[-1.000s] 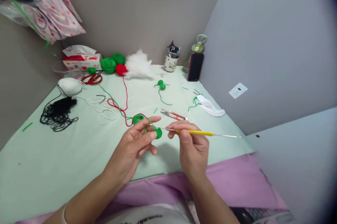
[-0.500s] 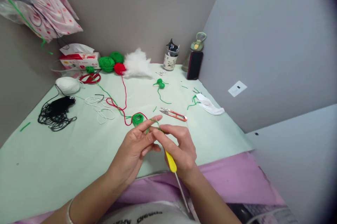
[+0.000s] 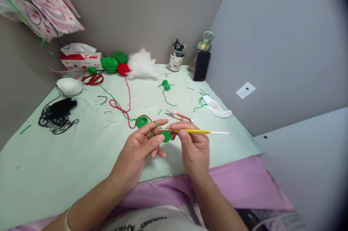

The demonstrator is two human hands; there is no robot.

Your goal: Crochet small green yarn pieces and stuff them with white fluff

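Between thumb and fingers, my left hand (image 3: 141,143) pinches a small round green crochet piece (image 3: 166,137), with green yarn running over the raised index finger. My right hand (image 3: 194,147) is closed on a crochet hook (image 3: 195,131) with a yellow grip, held almost level. Its thin metal tip reaches left, just above the green piece, by the yarn; whether it has caught a loop is too small to tell. Right behind my left hand lies a green yarn coil (image 3: 141,121). Orange-handled thread snips (image 3: 179,116) rest beyond my fingers.
Black yarn (image 3: 58,113), a white yarn ball (image 3: 69,87) and red scissors (image 3: 92,79) lie at left. Green yarn balls (image 3: 110,64), a red ball (image 3: 123,69) and white stuffing (image 3: 143,64) line the back. A phone (image 3: 201,66) leans on a bottle (image 3: 204,44) at back right.
My right hand has turned the crochet hook from steeply slanted to nearly level, its rear end now pointing right. The green crochet piece has come into view at my left fingertips.
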